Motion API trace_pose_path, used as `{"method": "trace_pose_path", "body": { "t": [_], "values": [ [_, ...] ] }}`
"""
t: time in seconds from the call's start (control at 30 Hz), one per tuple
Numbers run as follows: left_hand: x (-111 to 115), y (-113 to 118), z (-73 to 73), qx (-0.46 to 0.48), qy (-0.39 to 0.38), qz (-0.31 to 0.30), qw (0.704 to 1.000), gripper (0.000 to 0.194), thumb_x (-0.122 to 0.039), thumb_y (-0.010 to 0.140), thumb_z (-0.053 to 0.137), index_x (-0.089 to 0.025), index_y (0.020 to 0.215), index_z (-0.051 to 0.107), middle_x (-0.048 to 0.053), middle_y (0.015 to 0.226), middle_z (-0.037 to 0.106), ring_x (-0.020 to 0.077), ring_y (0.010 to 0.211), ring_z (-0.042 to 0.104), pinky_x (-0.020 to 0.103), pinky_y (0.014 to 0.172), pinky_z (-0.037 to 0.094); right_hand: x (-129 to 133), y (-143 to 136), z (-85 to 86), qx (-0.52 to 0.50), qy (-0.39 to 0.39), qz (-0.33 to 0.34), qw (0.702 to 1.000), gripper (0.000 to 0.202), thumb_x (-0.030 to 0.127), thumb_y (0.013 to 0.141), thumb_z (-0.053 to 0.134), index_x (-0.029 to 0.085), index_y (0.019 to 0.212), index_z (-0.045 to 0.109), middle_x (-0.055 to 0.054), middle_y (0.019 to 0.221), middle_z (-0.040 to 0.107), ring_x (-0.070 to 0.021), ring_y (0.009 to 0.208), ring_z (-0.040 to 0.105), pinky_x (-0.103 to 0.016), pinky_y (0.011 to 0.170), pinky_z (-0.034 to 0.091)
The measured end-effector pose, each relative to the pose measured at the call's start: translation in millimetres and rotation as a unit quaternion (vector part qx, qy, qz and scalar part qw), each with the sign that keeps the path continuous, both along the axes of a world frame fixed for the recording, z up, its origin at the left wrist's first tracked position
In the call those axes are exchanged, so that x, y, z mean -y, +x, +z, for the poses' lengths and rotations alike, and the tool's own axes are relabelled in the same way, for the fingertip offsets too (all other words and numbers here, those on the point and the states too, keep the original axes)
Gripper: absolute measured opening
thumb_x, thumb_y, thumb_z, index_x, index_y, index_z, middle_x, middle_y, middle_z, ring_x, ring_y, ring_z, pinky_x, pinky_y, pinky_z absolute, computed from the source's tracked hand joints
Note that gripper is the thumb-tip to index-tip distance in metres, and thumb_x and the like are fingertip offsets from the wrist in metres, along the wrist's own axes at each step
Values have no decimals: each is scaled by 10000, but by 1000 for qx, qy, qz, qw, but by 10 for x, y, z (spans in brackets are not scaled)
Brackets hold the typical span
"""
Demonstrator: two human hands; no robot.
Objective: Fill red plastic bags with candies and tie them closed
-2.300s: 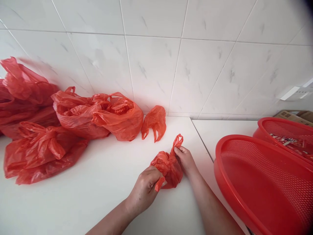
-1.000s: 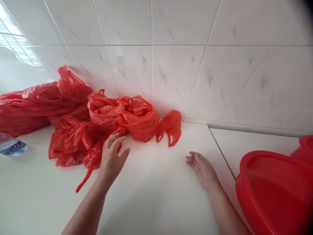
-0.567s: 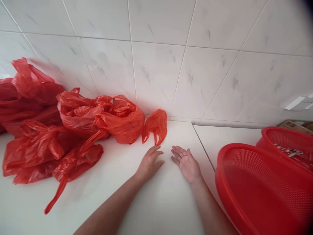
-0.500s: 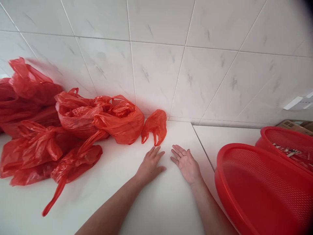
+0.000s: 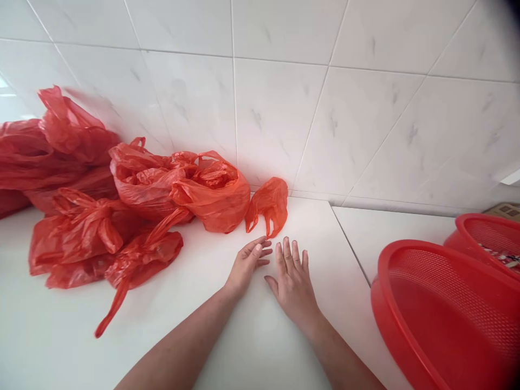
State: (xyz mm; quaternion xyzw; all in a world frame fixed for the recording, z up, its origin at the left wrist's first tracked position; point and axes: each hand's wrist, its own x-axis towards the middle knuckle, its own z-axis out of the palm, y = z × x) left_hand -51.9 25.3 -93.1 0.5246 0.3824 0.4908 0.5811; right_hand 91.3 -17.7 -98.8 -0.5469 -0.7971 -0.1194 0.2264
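Observation:
My left hand point(image 5: 246, 266) is over the white tabletop, turned on its side with the thumb up and the fingers apart, holding nothing. Just beyond its fingertips lies a small red plastic bag point(image 5: 270, 205), near the tiled wall. Close on its right, my right hand point(image 5: 293, 283) shows its back, fingers spread and pointing at the wall, with nothing in it. Neither hand grips the small bag; whether the left fingertips touch its handle I cannot tell.
Several red plastic bags point(image 5: 211, 189) are heaped along the wall on the left, some knotted. On the right stands a large red basket point(image 5: 385, 319), with a second basket point(image 5: 467, 227) behind it holding small items. A seam crosses the white tabletop point(image 5: 227, 346).
My right hand has turned from palm up to palm down and come nearer my left. My left hand has rolled onto its side. The view has shifted, so the bags appear further right.

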Motion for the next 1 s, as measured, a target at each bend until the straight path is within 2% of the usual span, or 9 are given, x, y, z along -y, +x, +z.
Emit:
{"method": "trace_pose_path", "body": {
  "t": [0.1,0.2,0.33,0.57,0.63,0.8,0.87,1.0],
  "values": [
    [44,40,13,58,-35,-32,997,450,-445,816,626,-140,1147,621,135,1089,690,259,998,657,397,858,517,59,-96,-74,17,-10,18,1000,756,151,919,383,155,1505,-95,-137,1564,111,-320,1441,59,-581,1114,185],
    [67,76,4,94,-63,-40,993,339,-388,743,719,-128,957,686,79,888,717,211,848,672,358,806,523,98,-157,-112,18,-13,22,1000,755,69,900,332,164,1499,-117,-140,1557,135,-319,1438,99,-585,1105,202],
    [54,71,-22,124,-92,-37,987,279,-352,741,728,-129,903,684,55,846,702,171,790,657,323,781,511,115,-182,-107,22,-21,21,999,764,39,889,310,170,1493,-140,-142,1551,135,-321,1435,118,-602,1097,207],
    [30,35,-18,154,-113,-64,979,265,-341,748,723,-141,913,671,50,840,677,158,776,636,304,757,494,134,-233,-102,33,-18,15,999,799,-17,850,299,120,1480,-174,-189,1528,182,-323,1430,115,-608,1105,211],
    [30,35,-3,158,-117,-68,978,237,-335,752,718,-151,891,664,36,828,663,146,762,625,293,750,486,137,-238,-101,44,-20,18,999,790,-24,834,301,102,1495,-113,-193,1522,207,-323,1430,106,-610,1103,218],
    [35,48,31,158,-123,-58,978,195,-302,758,709,-180,900,653,11,827,634,124,743,589,263,739,463,160,-243,-70,83,-53,14,995,618,17,827,350,2,1443,298,-197,1512,260,-344,1428,101,-602,1126,176],
    [34,50,39,160,-126,-59,977,179,-286,764,701,-181,900,651,9,828,624,121,746,575,255,734,453,178,-252,-56,93,-61,10,994,598,16,819,353,-6,1417,351,-192,1512,270,-341,1429,102,-597,1134,157],
    [14,43,36,168,-130,-60,975,104,-245,774,685,-172,836,643,-1,807,601,107,747,557,242,737,436,206,-271,-49,96,-64,1,993,606,25,816,358,-6,1421,344,-194,1500,300,-327,1433,107,-587,1140,150]
  ]
}}
